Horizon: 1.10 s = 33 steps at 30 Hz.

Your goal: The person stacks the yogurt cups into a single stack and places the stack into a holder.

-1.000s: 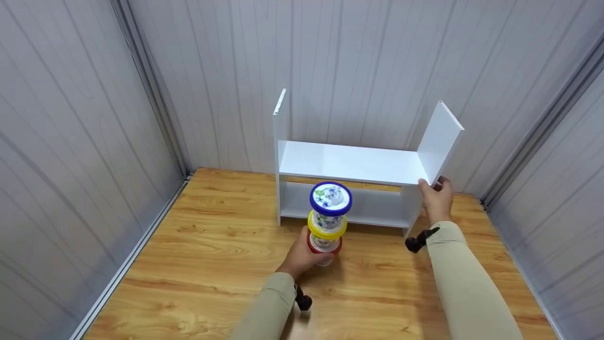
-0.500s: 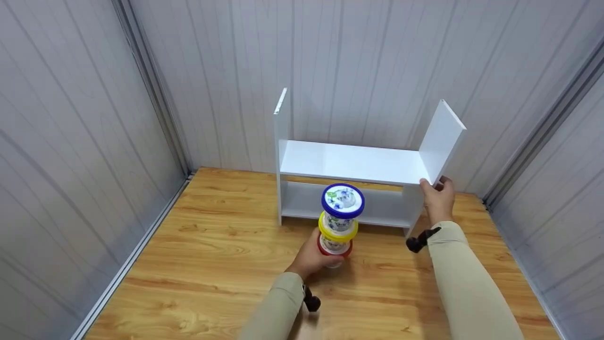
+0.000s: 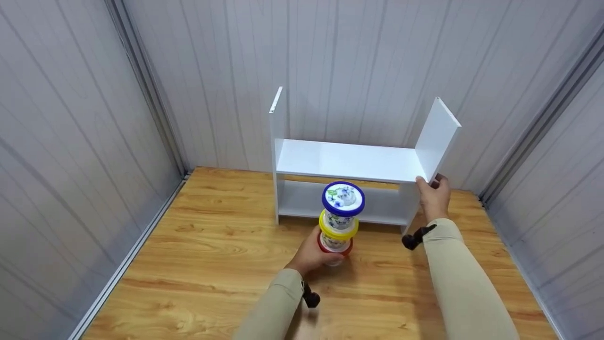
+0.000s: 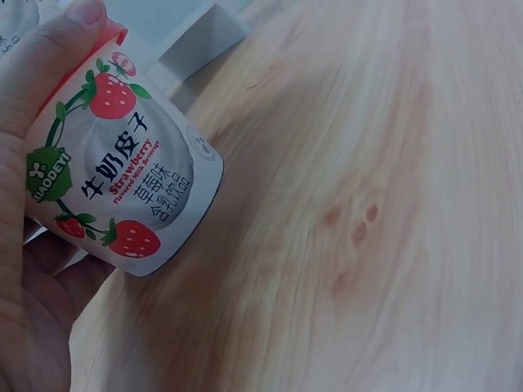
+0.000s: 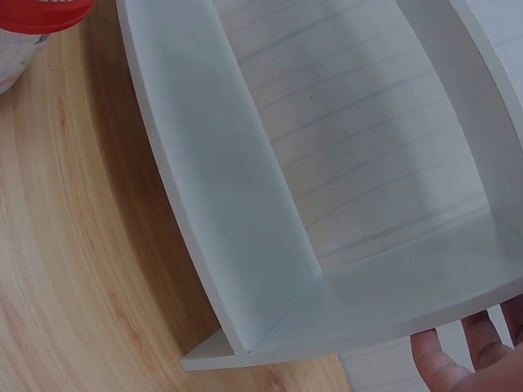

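Evidently both hands are busy: the left hand point(image 3: 310, 253) has its fingers curled round the red-lidded cup point(image 4: 122, 180), a strawberry-printed one. Straight above that grip stand the yellow-lidded cup point(image 3: 338, 228) and, topmost, the blue-lidded cup point(image 3: 343, 199). The right hand point(image 3: 434, 199) pinches the nearer side panel point(image 3: 437, 139) of the white shelf point(image 3: 351, 160), which stands beyond the left hand on the wooden worktop point(image 3: 212, 255). Whether the lowest cup touches the worktop, I cannot tell.
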{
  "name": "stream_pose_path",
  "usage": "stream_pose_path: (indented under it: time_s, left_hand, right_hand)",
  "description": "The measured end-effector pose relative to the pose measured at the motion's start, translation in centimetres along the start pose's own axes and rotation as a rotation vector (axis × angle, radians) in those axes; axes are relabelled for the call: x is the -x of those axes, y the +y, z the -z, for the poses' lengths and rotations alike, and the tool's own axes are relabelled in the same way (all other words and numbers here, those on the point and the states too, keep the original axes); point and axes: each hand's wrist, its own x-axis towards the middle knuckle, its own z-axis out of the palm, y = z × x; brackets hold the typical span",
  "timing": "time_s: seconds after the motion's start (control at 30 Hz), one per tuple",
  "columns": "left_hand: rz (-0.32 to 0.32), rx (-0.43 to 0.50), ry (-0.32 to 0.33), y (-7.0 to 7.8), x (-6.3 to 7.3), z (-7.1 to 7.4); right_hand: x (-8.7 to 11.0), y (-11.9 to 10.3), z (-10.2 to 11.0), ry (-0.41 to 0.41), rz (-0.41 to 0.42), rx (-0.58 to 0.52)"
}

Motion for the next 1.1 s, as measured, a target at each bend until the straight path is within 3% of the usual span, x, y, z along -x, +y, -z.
stream_pose_path:
  time_s: [0.33,0.6,0.9,1.1]
  left_hand:
    - [0.0,0.008,-0.005,0.8,0.0,0.2]
    - [-0.043,0.057,-0.034,1.8,-0.1,0.4]
    - [0.052,0.08,-0.04,3.2,-0.2,0.4]
    - [0.052,0.05,-0.056,4.0,-0.1,0.8]
  right_hand:
    - [0.1,0.2,-0.4,-0.006,-0.026,0.004]
    - [0.2,0.4,-0.3,-0.022,-0.061,0.018]
    - [0.1,0.2,-0.6,-0.017,-0.081,-0.002]
    - [0.1,0.2,-0.8,-0.029,-0.071,0.005]
